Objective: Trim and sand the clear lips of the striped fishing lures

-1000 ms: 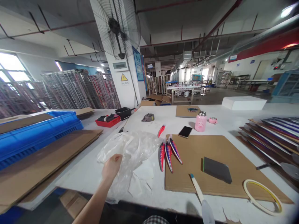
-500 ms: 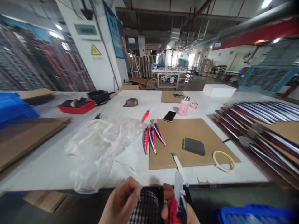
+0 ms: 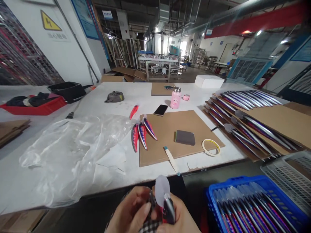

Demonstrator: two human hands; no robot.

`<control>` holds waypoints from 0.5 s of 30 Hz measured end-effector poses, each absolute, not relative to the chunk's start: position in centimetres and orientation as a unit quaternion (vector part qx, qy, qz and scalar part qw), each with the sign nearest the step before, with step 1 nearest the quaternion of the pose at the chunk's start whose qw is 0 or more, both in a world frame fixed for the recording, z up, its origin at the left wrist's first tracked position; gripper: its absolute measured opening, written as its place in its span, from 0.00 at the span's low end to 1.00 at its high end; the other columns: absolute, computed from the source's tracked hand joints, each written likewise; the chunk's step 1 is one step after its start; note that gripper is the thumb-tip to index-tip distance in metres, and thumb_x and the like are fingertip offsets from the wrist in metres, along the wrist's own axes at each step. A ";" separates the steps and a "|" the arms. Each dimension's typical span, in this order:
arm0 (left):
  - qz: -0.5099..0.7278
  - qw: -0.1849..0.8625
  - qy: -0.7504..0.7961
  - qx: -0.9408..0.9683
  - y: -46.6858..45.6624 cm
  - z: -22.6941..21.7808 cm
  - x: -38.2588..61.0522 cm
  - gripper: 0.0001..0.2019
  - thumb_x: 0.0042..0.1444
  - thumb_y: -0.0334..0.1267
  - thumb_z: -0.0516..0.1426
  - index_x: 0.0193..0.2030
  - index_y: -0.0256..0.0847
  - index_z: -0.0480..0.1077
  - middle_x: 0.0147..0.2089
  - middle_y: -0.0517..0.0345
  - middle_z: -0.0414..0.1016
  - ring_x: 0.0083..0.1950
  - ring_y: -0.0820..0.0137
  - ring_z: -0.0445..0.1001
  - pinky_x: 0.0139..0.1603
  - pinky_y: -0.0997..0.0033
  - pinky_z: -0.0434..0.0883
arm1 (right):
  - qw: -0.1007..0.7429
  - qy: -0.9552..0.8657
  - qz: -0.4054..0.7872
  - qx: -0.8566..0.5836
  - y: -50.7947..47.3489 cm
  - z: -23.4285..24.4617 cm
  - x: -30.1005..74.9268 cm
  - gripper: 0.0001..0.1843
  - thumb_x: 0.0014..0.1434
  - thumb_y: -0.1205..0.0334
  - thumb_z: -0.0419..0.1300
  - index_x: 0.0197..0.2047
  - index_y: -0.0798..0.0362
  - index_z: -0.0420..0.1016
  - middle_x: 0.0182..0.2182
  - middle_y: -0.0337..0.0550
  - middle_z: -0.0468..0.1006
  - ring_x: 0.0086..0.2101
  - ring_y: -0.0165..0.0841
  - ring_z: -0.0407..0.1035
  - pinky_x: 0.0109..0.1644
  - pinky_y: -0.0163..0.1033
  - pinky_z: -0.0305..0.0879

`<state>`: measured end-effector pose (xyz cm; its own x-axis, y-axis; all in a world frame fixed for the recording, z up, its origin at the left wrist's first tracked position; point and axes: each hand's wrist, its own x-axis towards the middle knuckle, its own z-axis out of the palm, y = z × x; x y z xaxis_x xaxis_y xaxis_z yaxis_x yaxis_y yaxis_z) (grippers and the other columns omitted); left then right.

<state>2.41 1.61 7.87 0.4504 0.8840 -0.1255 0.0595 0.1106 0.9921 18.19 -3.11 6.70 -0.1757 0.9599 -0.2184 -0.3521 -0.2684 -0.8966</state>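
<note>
left hand [image 3: 128, 212] and right hand [image 3: 182, 220] at bottom centre, both clenched around a glossy red-and-silver hard plastic fishing lure [image 3: 168, 211], its pale translucent lip [image 3: 162, 191] pointing upward.

This is a fishing-lure factory workshop: painted lures [image 3: 250, 100] lie in rows on cardboard sheets [image 3: 279, 119] across a long white worktop [image 3: 109, 92]. Tall wire racks [image 3: 17, 55] and overhead ducting [image 3: 233, 16] fill the hall.

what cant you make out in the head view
- Lure in the hands: most of its body is hidden by the left hand and right hand.
- Blue crate: cut off by the bottom edge, which hides the ends of its lures.
- Small lures on the far cardboard: too small to count.
</note>
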 end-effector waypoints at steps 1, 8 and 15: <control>0.352 0.641 0.406 0.548 1.6 8.0 2.5 0.15 0.54 0.50 0.56 0.42 0.42 0.70 0.30 0.57 0.75 0.28 0.69 0.71 0.30 0.73 0.67 | 0.469 -0.370 0.670 -0.442 -3.1 7.1 18.2 0.16 0.36 0.75 0.67 0.32 0.53 0.75 0.28 0.33 0.71 0.26 0.25 0.61 0.28 0.29 0.54; 0.325 0.628 0.441 0.553 2.4 6.8 2.9 0.09 0.50 0.39 0.60 0.38 0.42 0.73 0.24 0.62 0.72 0.25 0.71 0.69 0.27 0.76 0.68 | 0.454 -0.343 0.677 -0.467 -3.4 7.0 17.9 0.27 0.34 0.79 0.66 0.40 0.50 0.78 0.28 0.33 0.73 0.28 0.28 0.66 0.29 0.29 0.61; 0.440 0.500 0.505 0.549 1.7 7.9 2.1 0.08 0.48 0.44 0.63 0.33 0.46 0.74 0.29 0.64 0.75 0.29 0.72 0.71 0.31 0.80 0.71 | 0.529 -0.274 0.660 -0.457 -5.3 3.3 16.1 0.39 0.46 0.61 0.67 0.62 0.44 0.62 0.43 0.42 0.77 0.26 0.31 0.71 0.28 0.35 0.68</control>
<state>2.15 1.72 7.93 0.1028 0.9945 -0.0206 0.1143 0.0087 0.9934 16.07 -5.28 3.30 -0.0219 0.9494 -0.3132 -0.4477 -0.2894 -0.8461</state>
